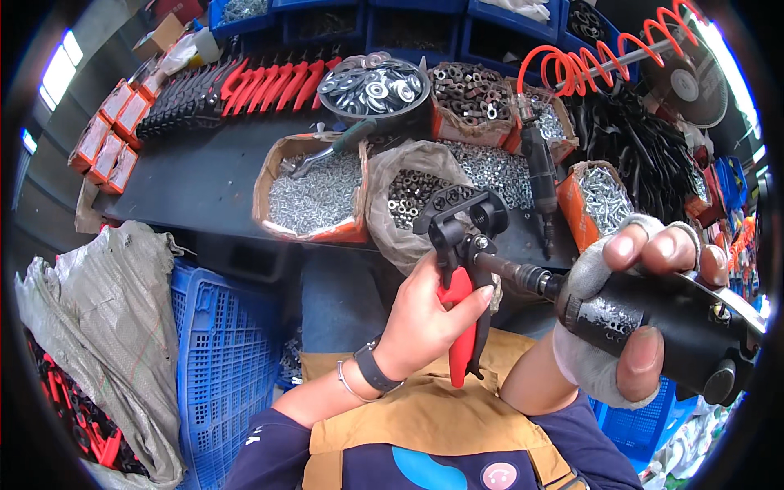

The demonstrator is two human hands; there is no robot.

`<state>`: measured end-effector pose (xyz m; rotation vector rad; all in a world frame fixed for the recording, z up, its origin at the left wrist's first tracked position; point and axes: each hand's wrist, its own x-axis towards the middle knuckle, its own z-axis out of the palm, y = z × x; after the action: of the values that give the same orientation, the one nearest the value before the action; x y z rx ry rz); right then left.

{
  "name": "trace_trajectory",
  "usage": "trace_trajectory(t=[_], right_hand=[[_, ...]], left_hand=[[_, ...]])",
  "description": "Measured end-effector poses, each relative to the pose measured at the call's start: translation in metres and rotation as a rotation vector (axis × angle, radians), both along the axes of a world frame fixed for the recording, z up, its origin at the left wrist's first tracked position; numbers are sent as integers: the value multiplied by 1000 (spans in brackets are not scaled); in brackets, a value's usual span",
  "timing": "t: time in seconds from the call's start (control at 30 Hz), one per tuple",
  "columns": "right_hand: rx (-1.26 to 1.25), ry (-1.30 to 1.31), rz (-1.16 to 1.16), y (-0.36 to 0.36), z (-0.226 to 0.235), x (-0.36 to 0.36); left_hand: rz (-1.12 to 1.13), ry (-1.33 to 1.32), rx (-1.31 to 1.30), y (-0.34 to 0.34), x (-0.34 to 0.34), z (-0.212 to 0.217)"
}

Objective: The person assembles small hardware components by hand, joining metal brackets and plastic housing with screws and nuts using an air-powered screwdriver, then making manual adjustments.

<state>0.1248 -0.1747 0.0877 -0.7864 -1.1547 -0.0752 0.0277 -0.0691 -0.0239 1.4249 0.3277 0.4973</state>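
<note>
My left hand (425, 314), bare, is closed around a plier-like hand tool (462, 347) with red and black handles and a black head with round holes. Its exact kind does not show. In my right hand (592, 359), which wears a pale glove with bare fingertips, is a black power driver (682, 327). The driver's long metal socket (523, 273) points left and meets a bolt (482, 242) on the tool's head. Just beyond the tool lies an opened bag of nuts (408, 192).
A box of small screws (314, 196), a bowl of washers (377, 88) and a box of bolts (604, 200) stand on the dark table (192, 180). Rows of red-handled tools (273, 84) lie behind. A second driver (541, 175) hangs from a red coiled hose (580, 69). A blue crate (220, 359) stands left.
</note>
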Motion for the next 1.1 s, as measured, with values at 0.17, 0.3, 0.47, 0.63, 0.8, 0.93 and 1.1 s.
trace_trajectory(t=[0.17, 0.3, 0.47, 0.63, 0.8, 0.93, 1.1], right_hand=[[-124, -82, -42, -7, 8, -1], [-92, -116, -72, -10, 2, 4], [73, 207, -124, 4, 3, 23], [-552, 380, -378, 92, -34, 99], [-1118, -69, -821, 133, -105, 137], [-1324, -190, -866, 119, -113, 120], [-871, -537, -309, 65, -42, 9]], left_hand=[[-35, -1, -4, 3, -2, 0], [-58, -39, -22, 7, -3, -6], [84, -56, 83, 16, -10, -6], [-149, -213, -679, 31, -25, 0], [-388, -430, -904, 32, -35, 7], [-312, -501, -890, 42, -29, -15], [-187, -582, -1105, 39, -32, 18]])
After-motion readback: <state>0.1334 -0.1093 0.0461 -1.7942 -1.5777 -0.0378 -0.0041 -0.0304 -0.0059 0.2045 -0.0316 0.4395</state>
